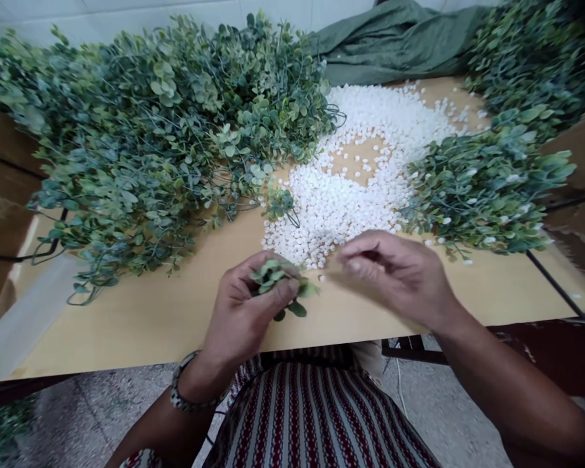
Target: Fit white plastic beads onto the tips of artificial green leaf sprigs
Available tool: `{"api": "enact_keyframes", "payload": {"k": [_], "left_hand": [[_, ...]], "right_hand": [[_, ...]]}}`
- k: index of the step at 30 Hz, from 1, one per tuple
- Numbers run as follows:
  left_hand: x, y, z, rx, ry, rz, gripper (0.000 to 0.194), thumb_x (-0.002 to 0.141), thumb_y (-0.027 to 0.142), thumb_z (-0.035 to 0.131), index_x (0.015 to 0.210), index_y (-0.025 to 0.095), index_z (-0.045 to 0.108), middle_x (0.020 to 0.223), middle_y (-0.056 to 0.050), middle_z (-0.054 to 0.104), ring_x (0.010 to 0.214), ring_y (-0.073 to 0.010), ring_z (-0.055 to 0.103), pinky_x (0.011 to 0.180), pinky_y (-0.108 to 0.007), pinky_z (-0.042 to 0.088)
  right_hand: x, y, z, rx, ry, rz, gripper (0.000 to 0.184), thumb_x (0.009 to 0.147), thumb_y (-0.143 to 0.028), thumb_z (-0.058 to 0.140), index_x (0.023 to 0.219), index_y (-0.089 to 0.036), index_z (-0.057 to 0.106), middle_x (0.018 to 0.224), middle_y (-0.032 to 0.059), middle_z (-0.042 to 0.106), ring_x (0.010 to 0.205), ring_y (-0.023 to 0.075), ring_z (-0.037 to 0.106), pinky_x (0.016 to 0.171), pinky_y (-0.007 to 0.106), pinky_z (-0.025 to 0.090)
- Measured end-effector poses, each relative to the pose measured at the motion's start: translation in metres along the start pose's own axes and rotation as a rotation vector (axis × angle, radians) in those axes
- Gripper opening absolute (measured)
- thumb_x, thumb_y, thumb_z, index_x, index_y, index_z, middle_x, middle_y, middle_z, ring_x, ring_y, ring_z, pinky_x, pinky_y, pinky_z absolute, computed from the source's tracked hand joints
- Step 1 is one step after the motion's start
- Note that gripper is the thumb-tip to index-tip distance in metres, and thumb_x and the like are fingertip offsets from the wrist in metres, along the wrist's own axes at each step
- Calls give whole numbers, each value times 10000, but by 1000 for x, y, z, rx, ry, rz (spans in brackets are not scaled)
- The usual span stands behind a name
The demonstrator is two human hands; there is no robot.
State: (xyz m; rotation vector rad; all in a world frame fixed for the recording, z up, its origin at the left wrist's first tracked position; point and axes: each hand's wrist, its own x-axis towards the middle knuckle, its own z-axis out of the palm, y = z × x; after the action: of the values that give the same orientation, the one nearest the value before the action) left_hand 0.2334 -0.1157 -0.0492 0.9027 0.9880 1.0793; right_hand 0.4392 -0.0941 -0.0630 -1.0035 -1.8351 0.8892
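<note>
My left hand [244, 309] is closed around a small sprig of green artificial leaves [297, 308], with the thumb pressed on it and leaves poking out past the fingers. To its right, my right hand [404, 276] is apart from the sprig, thumb and fingertips pinched together and slightly blurred. Whatever lies in that pinch is too small to make out. Just beyond both hands spreads a heap of small white beads [331, 201]. One loose white bead [322, 278] lies between the hands.
A large pile of leafy sprigs [151, 130] covers the table's [127, 312] left and back. Sprigs bearing white beads [482, 188] lie at the right, with more foliage [531, 58] behind. Green cloth [394, 42] lies at the back. Brown cardboard [580, 162] stands at the right edge.
</note>
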Motion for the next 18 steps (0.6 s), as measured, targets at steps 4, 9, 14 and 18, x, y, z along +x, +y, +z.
{"api": "enact_keyframes", "payload": {"k": [4,9,14,18], "left_hand": [[0,8,-4,-12,42,15,48,768,154,677,750,181,642,711,-3,675,655,-123,636,586,-203,511],[4,7,-5,-44,170,-5,64,743,158,673,787,184,634,577,27,599,515,-106,574,505,-194,460],[8,1,-3,-56,199,-60,88,689,178,725,755,165,669,630,24,589,524,-75,538,497,-165,432],[9,-4,0,-105,180,-138,142,625,204,777,715,157,678,631,23,595,521,-75,529,487,-167,435]], "right_hand": [[3,15,-18,-410,-33,-98,84,861,-132,571,834,-176,637,746,15,664,679,127,617,609,250,479],[6,16,-8,-502,-281,-235,163,907,-119,478,881,-147,636,820,85,663,777,175,613,657,290,485],[9,17,4,-642,-395,-403,213,917,-83,438,873,-143,638,748,65,621,713,168,546,614,292,437],[6,21,7,-726,-404,-479,194,928,-91,441,939,-109,634,728,63,607,704,172,501,632,314,410]]}}
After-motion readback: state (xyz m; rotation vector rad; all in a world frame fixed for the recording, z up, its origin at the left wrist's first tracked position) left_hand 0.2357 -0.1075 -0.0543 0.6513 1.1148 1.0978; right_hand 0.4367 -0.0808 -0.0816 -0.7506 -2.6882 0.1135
